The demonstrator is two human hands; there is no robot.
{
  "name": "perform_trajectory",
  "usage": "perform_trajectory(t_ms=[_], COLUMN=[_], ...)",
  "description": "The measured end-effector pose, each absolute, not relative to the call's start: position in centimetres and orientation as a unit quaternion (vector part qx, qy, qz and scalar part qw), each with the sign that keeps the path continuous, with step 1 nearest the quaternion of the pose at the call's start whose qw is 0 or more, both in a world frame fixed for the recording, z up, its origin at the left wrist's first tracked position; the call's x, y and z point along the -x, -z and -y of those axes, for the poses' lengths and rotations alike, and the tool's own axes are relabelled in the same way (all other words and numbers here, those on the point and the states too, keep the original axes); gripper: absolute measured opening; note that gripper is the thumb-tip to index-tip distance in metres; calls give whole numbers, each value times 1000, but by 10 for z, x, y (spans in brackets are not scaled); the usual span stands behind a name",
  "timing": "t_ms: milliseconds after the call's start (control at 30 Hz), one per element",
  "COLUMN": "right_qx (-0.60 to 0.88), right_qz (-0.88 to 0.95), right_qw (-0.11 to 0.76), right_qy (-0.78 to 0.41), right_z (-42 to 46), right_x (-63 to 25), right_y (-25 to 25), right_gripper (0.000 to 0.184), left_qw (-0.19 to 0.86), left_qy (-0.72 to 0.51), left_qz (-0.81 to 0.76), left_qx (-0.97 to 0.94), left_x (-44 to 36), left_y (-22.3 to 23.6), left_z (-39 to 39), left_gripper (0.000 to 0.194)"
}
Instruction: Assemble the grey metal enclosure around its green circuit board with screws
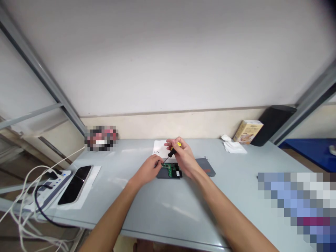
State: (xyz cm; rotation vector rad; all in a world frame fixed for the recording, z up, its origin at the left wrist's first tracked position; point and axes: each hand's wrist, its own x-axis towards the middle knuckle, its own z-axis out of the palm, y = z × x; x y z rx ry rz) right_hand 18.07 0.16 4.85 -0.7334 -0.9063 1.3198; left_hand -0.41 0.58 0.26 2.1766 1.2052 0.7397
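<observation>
My right hand [181,154] is closed around a screwdriver [172,152] with a black and yellow handle. Its shaft slants down and left to the upper left corner of a green circuit board [170,168]. The board sits in a dark grey casing [163,174] on the table. At that same corner my left hand [150,168] has its fingertips pressed together beside the screwdriver's tip; what they hold, if anything, is hidden. Behind the hands lies a white sheet [160,146] with several small dark pieces on it. A flat grey cover [206,167] rests right of my right hand.
A phone [75,185] lies on white paper at the left, next to a power strip [49,192] with tangled cables [22,206]. At the back right stand a yellow box [248,132], crumpled tissues [234,146] and a black cylinder [274,124]. Metal posts frame the grey table [162,210].
</observation>
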Motion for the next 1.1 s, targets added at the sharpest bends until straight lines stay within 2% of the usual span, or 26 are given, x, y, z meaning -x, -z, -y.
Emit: perform_trajectory(t_ms=[100, 233, 400, 600, 967, 1100], right_qx=[323, 339, 321, 388, 416, 414], right_qz=[418, 473, 475, 543, 537, 504], right_qw=[631, 621, 626, 617, 615, 649], right_qy=[-568, -525, -528, -417, -400, -392], right_z=[-1, -2, -1, 1, 7, 6], right_x=[-180, -180, -178, -175, -176, -179], right_y=[-46, -42, -42, -42, -44, -48], right_gripper=[53, 44, 42, 33, 38, 41], left_qw=[264, 265, 270, 273, 270, 269], left_qy=[-277, -274, -273, -272, -271, -271], left_qz=[-451, -453, -451, -439, -467, -455], left_qx=[-806, -806, -806, -811, -797, -804], left_x=[4, 3, 2, 2, 2, 1], left_y=[-2, -3, -7, -11, -8, -10], left_z=[-6, -5, -4, -3, -3, -3], left_gripper=[18, 18, 20, 20, 20, 20])
